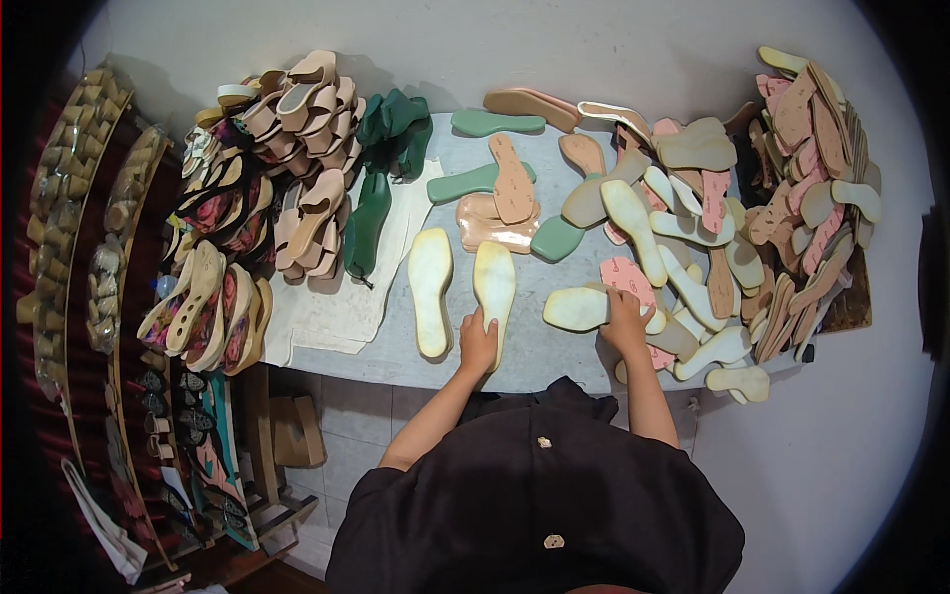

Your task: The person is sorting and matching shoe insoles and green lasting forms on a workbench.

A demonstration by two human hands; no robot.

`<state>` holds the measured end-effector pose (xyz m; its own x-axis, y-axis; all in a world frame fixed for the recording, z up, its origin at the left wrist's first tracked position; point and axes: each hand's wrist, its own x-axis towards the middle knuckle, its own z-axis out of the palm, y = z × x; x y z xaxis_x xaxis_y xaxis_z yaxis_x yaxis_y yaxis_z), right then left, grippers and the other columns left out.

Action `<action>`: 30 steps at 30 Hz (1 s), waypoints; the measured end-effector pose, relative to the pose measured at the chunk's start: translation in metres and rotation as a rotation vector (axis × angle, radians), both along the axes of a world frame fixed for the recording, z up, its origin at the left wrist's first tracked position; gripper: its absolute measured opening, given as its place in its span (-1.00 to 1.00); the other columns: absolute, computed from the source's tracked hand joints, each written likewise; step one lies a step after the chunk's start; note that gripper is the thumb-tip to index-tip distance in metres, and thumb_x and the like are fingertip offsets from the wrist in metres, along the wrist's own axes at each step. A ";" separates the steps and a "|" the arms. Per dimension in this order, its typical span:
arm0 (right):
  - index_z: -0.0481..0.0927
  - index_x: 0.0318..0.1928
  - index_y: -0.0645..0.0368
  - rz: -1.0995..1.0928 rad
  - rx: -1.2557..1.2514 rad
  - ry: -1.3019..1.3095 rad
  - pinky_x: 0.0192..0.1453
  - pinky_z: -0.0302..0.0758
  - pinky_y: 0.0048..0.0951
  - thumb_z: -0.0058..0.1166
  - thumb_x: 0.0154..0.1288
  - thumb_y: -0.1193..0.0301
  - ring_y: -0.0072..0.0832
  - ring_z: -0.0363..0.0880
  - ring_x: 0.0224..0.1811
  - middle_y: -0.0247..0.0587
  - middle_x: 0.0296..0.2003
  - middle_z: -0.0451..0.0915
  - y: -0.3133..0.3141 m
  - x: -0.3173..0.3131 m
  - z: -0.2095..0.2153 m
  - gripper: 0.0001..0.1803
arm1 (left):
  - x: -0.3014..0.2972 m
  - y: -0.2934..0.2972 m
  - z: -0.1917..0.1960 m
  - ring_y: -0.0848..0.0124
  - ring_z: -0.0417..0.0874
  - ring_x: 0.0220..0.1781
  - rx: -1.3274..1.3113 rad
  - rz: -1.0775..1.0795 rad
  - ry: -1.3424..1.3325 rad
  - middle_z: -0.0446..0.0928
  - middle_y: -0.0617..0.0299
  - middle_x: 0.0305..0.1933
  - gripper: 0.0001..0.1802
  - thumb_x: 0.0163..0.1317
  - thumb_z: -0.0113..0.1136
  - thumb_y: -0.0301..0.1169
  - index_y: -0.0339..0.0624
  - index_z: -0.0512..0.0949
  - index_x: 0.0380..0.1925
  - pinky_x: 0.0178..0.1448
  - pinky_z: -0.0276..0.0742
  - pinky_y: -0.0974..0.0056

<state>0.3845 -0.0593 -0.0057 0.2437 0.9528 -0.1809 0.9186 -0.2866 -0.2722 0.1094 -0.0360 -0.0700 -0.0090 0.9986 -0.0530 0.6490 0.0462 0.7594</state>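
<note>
Grey bench (539,351): two flat cream soles (431,292) seemingly laid out, mixed sole pile (698,294) remaining.
Left grip (478,342) clamps one; right grip (625,325), I cannot tell.

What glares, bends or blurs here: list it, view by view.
Head view: fisheye curves the shelves and darkens the corners; bright highlights on the glossy tan piece; soft shadows on the wall behind the stacked sandals; no obvious motion blur on the left hand or right hand.
</note>
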 end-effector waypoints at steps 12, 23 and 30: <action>0.47 -0.11 0.23 -0.032 0.140 0.407 0.20 0.17 0.02 0.39 -0.15 0.16 -0.26 0.52 -0.08 -0.11 -0.16 0.56 0.010 -0.029 0.058 -0.39 | 0.000 -0.010 0.032 0.05 0.24 0.10 -0.006 -0.066 0.189 0.24 -0.03 0.05 -0.40 0.08 0.09 -0.32 -0.14 0.28 0.18 0.17 0.08 0.02; 0.38 -0.16 0.22 -0.156 0.184 0.766 0.16 0.15 -0.11 -0.10 0.28 -0.01 -0.11 0.55 -0.20 0.08 -0.30 0.58 0.032 -0.144 -0.044 -0.51 | -0.034 -0.002 0.078 0.14 0.10 0.37 0.335 -0.091 0.334 0.24 0.09 0.24 -0.49 0.09 -0.06 -0.50 -0.04 0.37 0.12 0.24 -0.13 -0.24; 0.35 -0.07 0.16 -0.240 0.208 0.567 0.18 -0.15 0.19 -0.09 0.27 0.06 -0.12 0.49 -0.10 0.04 -0.24 0.57 0.030 -0.175 -0.050 -0.57 | -0.041 -0.003 0.065 0.17 0.03 0.42 0.242 -0.213 0.429 0.18 0.07 0.32 -0.56 0.08 -0.01 -0.43 -0.12 0.46 0.04 0.25 -0.16 -0.31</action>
